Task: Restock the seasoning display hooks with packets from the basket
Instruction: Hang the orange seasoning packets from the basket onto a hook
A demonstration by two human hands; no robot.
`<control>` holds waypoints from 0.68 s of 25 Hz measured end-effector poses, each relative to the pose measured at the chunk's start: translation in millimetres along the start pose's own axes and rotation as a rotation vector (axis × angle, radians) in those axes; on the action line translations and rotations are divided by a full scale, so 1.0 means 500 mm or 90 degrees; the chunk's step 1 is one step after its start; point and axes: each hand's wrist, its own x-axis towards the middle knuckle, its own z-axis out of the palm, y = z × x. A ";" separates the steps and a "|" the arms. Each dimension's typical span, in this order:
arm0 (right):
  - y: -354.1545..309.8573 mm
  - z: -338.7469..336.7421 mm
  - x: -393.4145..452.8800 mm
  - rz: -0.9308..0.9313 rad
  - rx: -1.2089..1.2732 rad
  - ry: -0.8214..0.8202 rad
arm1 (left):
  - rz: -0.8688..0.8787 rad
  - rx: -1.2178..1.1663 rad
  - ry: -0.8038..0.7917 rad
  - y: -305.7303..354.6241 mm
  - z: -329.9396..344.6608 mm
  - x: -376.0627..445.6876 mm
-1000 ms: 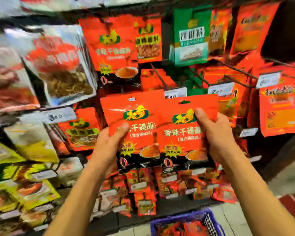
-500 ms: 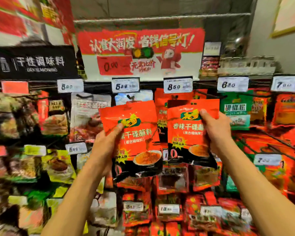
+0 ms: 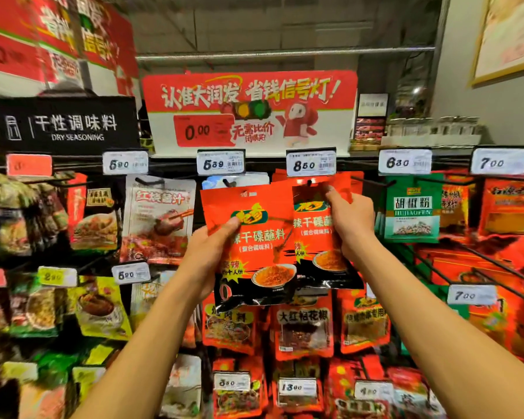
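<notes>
A shop aisle in dim light. A black sign (image 3: 61, 126) reading "DRY SEASONING" hangs at upper left, beside a red-and-white banner (image 3: 250, 111). A grey metal rail (image 3: 285, 53) runs overhead. A grey wall (image 3: 481, 95) at right carries a gold-framed picture (image 3: 510, 34).

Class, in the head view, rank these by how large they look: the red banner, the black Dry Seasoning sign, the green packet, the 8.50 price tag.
1. Red banner
2. Black sign
3. Green packet
4. 8.50 price tag

The banner and the sign hang at unclear depths, so only their apparent size is ranked.
</notes>
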 end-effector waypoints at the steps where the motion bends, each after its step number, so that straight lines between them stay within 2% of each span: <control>1: 0.003 0.002 0.002 0.017 0.005 0.002 | 0.000 0.007 -0.004 -0.002 0.006 0.004; 6: 0.017 0.006 0.015 0.078 0.006 -0.049 | -0.027 0.037 -0.008 -0.005 0.056 0.020; 11: 0.029 -0.029 0.012 0.034 0.144 -0.132 | -0.003 0.089 0.000 -0.012 0.142 0.053; 13: 0.025 -0.035 0.011 0.001 0.082 -0.134 | -0.003 0.100 0.002 -0.007 0.175 0.066; 17: 0.014 -0.032 0.026 -0.022 -0.058 -0.075 | -0.035 0.071 0.009 0.000 0.208 0.079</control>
